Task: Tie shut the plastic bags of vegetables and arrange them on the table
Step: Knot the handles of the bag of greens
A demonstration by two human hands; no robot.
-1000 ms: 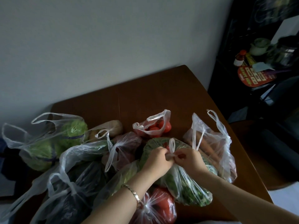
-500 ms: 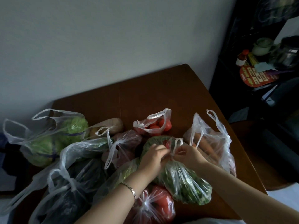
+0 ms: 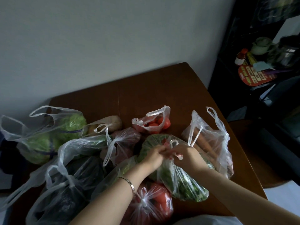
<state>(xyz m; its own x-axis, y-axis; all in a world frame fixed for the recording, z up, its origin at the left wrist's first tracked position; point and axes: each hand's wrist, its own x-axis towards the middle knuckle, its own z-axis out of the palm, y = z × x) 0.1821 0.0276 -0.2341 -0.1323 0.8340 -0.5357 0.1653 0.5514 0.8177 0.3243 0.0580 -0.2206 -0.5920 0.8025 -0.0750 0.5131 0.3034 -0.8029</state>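
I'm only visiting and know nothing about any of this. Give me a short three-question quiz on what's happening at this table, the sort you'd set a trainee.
1. True or false: the left hand and the right hand both grip the handles of the bag of leafy greens.
2. How is the bag of red vegetables, nearest the person, closed? A) knotted at the top; B) left wide open; C) held by a clip.
3. Fill in: the bracelet sits on the ___ wrist.
Key: 1 true; 2 A; 3 left.
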